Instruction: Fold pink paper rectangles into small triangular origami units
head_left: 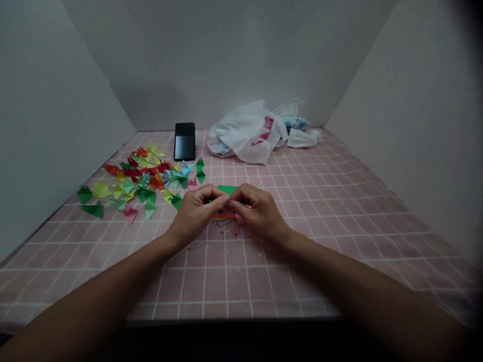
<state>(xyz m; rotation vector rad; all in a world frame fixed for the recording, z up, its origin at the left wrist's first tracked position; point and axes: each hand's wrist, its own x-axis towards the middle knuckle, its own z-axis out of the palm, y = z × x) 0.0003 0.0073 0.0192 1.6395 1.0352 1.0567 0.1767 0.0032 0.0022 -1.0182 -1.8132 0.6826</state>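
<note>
Folded paper pieces (145,193) lay left of the left hand (194,207); a phone (184,142) was beyond it. Both hands were closed in pinches, fingertips meeting above coloured paper sheets (227,189); anything gripped was indiscernible. Pink paper (240,219) showed below the right hand (257,208), a white plastic bag (241,130) beyond.

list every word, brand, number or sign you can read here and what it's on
No text can be read with certainty.
White plastic bag: red print, too creased and blurred to read.
Blue-and-white bundle behind it: too blurred to tell whether it bears words.
Phone: no legible text on its dark face.
Folded paper pieces: no writing visible.
</note>
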